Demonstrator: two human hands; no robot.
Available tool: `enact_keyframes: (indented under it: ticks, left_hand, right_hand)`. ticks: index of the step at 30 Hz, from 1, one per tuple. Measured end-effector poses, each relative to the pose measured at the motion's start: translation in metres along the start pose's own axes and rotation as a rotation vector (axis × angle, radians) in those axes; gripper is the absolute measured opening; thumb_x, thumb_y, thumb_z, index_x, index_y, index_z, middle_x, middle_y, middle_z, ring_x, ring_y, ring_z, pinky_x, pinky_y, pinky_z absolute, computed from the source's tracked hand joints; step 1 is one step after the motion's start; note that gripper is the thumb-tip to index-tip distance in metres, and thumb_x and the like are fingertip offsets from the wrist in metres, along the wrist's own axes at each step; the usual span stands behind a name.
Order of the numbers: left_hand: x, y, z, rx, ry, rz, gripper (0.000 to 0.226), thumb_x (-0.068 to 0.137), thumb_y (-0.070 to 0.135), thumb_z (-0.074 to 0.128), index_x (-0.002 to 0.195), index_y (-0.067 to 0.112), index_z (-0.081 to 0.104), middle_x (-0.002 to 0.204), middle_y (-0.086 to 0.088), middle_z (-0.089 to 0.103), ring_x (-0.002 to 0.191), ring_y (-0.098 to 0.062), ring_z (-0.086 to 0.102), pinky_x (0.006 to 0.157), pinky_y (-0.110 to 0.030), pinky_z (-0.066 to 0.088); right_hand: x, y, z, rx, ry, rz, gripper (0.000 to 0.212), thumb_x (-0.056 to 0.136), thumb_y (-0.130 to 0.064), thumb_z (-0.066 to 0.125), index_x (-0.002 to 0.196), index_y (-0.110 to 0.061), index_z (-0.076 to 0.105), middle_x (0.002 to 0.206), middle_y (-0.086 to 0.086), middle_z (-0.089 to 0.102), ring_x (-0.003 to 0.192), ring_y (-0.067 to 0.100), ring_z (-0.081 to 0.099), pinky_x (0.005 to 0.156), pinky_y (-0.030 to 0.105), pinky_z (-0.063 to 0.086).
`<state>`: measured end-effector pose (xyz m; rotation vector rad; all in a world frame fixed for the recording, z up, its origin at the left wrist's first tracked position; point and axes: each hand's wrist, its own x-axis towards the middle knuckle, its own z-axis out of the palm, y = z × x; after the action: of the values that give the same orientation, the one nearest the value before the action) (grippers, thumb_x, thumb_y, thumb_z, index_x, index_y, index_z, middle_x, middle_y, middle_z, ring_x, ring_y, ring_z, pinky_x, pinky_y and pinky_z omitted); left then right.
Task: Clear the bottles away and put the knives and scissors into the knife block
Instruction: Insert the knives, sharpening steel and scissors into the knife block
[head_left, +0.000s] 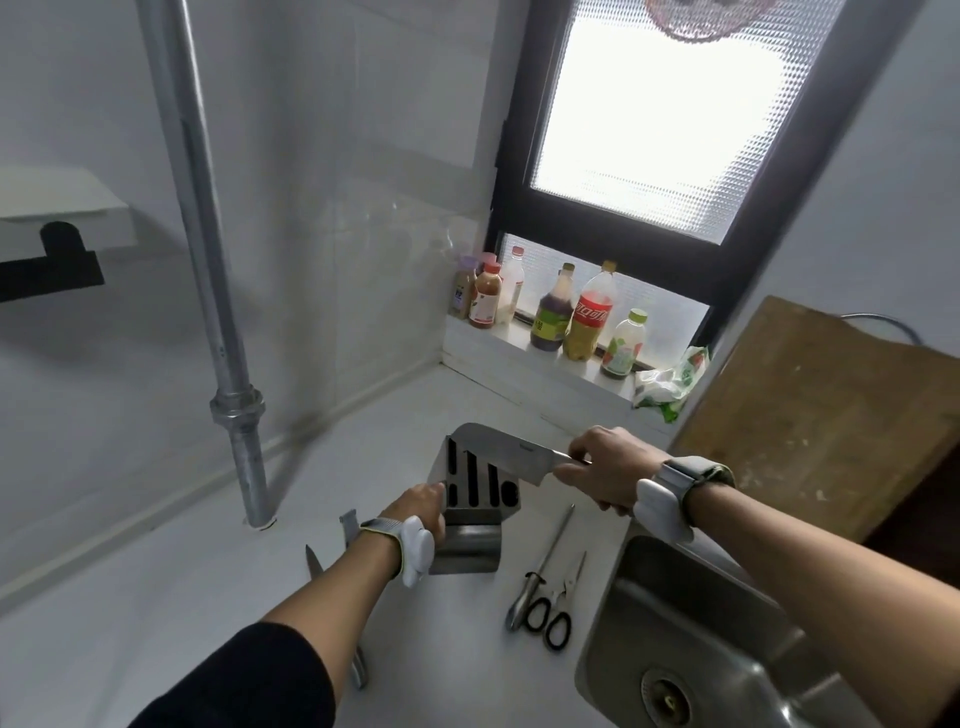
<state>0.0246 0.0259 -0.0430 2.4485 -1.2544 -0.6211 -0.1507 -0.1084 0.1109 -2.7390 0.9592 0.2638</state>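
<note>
Knife block stands on the tabletop near its back edge, steadied by the left hand, fingers clasped on its side so it will not shift. Right hand has fingers clenched on the handle of a cleaver, blade poised above the slots. Scissors and sharpening steel lie beside the sink. Bottles line the windowsill.

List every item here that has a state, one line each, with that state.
Knife block: upright on counter, visible slots empty, steadied by left hand.
Cleaver: gripped by right hand, blade over the block, not yet inserted.
Scissors: closed, lying on counter.
Sharpening steel: lying beside the scissors.
Bottles: capped, upright on windowsill.
Sink: looks dry and empty.
</note>
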Motion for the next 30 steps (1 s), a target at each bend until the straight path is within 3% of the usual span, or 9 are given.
enact_keyframes:
  ticks: [9,13,18,21,24,26,28,30]
  left_hand:
    - [0.006,-0.003,0.006,0.009,0.017,0.022,0.043,0.089,0.005,0.044,0.132,-0.003,0.042,0.133,-0.022,0.054,0.121,-0.035,0.053,0.1,-0.039,0.046]
    - [0.006,-0.007,0.006,0.015,0.021,0.046,0.042,0.089,0.004,0.044,0.13,-0.003,0.044,0.13,-0.022,0.056,0.118,-0.036,0.055,0.098,-0.039,0.046]
    - [0.004,-0.009,-0.002,0.012,0.017,0.062,0.045,0.09,0.005,0.043,0.135,0.002,0.042,0.134,-0.02,0.055,0.121,-0.034,0.053,0.098,-0.037,0.044]
    - [0.001,-0.008,-0.006,0.005,0.012,0.065,0.049,0.092,0.006,0.043,0.14,0.007,0.038,0.135,-0.019,0.054,0.122,-0.033,0.053,0.1,-0.037,0.045]
    - [-0.002,-0.007,-0.007,0.005,-0.009,0.061,0.05,0.093,0.006,0.044,0.142,0.01,0.035,0.135,-0.018,0.054,0.122,-0.032,0.054,0.1,-0.036,0.046]
    - [-0.003,-0.006,-0.007,0.0,-0.035,0.049,0.05,0.093,0.006,0.045,0.142,0.008,0.035,0.136,-0.018,0.054,0.122,-0.032,0.054,0.101,-0.036,0.045]
    - [-0.004,-0.005,-0.008,-0.007,-0.058,0.047,0.05,0.093,0.005,0.045,0.142,0.008,0.034,0.135,-0.018,0.055,0.121,-0.032,0.054,0.101,-0.036,0.045]
    - [-0.006,-0.007,-0.01,-0.005,-0.074,0.046,0.054,0.091,0.004,0.046,0.143,0.01,0.032,0.134,-0.018,0.055,0.12,-0.033,0.055,0.1,-0.037,0.046]
  right_hand:
    - [-0.007,-0.004,0.001,-0.048,-0.044,0.032,0.035,0.093,-0.039,0.053,0.098,-0.007,0.068,0.064,-0.001,0.06,0.048,0.011,0.053,0.046,0.025,0.047]
    - [-0.001,-0.019,-0.02,-0.013,-0.078,0.019,0.028,0.09,-0.032,0.062,0.094,-0.005,0.069,0.07,0.005,0.069,0.048,0.011,0.059,0.043,0.023,0.051]
    - [0.013,-0.058,-0.066,0.004,-0.067,-0.06,0.026,0.083,-0.017,0.068,0.105,-0.004,0.066,0.082,0.009,0.07,0.052,0.016,0.06,0.043,0.023,0.051]
    - [0.03,-0.085,-0.083,-0.041,-0.002,-0.133,0.024,0.085,-0.012,0.066,0.104,0.002,0.066,0.075,0.007,0.069,0.054,0.013,0.062,0.038,0.015,0.048]
    - [0.044,-0.108,-0.072,-0.096,0.045,-0.192,0.023,0.084,-0.011,0.065,0.103,0.001,0.068,0.081,0.007,0.066,0.073,0.022,0.068,0.05,0.02,0.05]
    - [0.054,-0.114,-0.052,-0.147,0.026,-0.212,0.014,0.084,-0.013,0.066,0.089,0.0,0.066,0.087,0.012,0.067,0.086,0.032,0.068,0.05,0.023,0.047]
    - [0.062,-0.114,-0.03,-0.16,0.022,-0.211,0.024,0.084,-0.011,0.063,0.065,-0.008,0.05,0.072,0.006,0.057,0.08,0.032,0.059,0.055,0.03,0.047]
    - [0.068,-0.11,-0.012,-0.167,0.015,-0.209,0.019,0.085,-0.007,0.055,0.067,-0.008,0.05,0.075,0.006,0.054,0.085,0.032,0.052,0.069,0.03,0.047]
